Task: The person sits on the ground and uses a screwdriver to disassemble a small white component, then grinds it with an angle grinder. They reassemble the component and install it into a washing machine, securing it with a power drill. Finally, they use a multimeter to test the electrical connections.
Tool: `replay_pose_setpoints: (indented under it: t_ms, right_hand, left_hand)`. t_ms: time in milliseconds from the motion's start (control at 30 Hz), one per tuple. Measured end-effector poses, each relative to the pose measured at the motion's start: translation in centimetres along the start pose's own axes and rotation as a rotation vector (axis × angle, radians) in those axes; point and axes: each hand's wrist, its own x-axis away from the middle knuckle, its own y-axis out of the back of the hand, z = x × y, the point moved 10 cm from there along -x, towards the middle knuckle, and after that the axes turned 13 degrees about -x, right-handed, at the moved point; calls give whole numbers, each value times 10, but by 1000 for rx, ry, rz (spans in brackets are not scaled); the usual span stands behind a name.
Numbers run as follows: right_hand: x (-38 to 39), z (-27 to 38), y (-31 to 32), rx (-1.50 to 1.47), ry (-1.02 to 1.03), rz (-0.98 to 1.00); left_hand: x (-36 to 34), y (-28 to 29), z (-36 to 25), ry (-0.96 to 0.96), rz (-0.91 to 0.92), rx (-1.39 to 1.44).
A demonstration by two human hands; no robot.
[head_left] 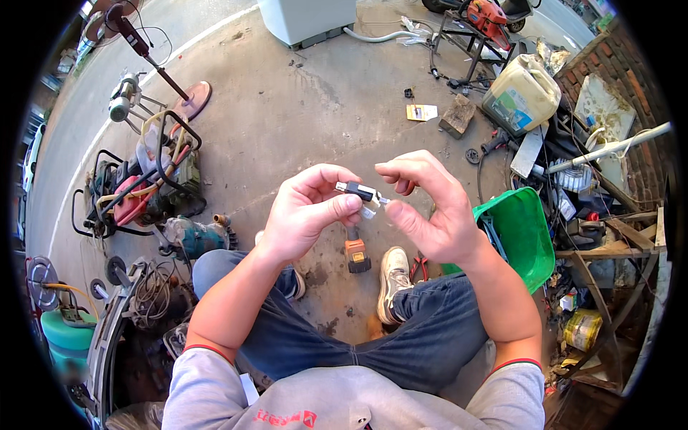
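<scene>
My left hand (304, 211) pinches a small black-and-silver part (362, 190) with metal terminals and a little pale piece beneath it, held in front of me. My right hand (430, 204) is beside its right end, thumb at the short metal tip and fingers curled but apart; whether the thumb touches it I cannot tell. Below, between my feet, is an orange-and-black cordless tool (356, 255), and red-handled pliers (418, 271) lie by my right shoe, partly hidden.
A green bin (534, 247) is right of my knee, near piled scrap and a jerry can (519, 97). A wooden block (456, 115) and small card (421, 112) lie ahead. Framed machinery (129, 201) and a fan stand (193, 100) are left, a pale box (304, 18) at the back.
</scene>
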Motion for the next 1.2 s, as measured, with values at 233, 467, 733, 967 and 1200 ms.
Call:
replay_pose_setpoints:
  t_ms: [233,467,733,967,1200]
  right_hand:
    - [8,-1,-23,23,39,320]
    - [19,5,-19,61,140,269]
    - [26,-12,4,-88,-186,9]
    - [28,-16,-2,0,-228,33]
    - [26,-19,-4,-15,-229,-9]
  left_hand:
    - [8,-18,19,263,185,34]
    - [13,-26,22,273,285,32]
    - [16,-24,0,-31,166,-221]
    - [13,-22,-6,-137,89,-325]
    - [14,-19,5,-38,56,-177]
